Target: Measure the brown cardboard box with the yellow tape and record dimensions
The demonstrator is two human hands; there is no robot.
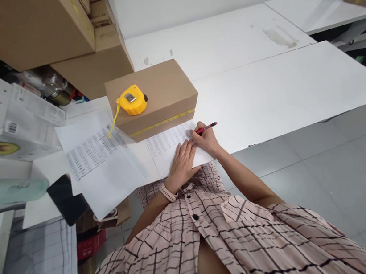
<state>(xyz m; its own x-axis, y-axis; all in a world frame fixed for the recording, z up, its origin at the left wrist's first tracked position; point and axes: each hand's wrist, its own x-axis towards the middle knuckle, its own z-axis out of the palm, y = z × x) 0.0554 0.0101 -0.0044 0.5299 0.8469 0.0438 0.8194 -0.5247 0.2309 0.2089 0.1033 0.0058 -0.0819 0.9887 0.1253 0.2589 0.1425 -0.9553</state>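
Note:
My right hand (206,139) is closed around a red and black pen (209,127), its tip down at a printed sheet (162,152) with rows of small text. Flat on the same sheet lies my left hand (182,160), fingers stretched out and holding nothing. Just beyond the sheet stands a closed brown cardboard box (165,83) with a yellow measuring strip along its lower front edge. On the box's top rests a yellow tape measure (132,100), its yellow strap hanging over the left side.
More printed papers (106,165) lie to the left, partly over a dark phone (67,199). A greenish bottle (8,189) and white avocado-printed boxes (28,114) are further left. Large cardboard boxes (53,23) are stacked behind. The white table (265,94) stretches right.

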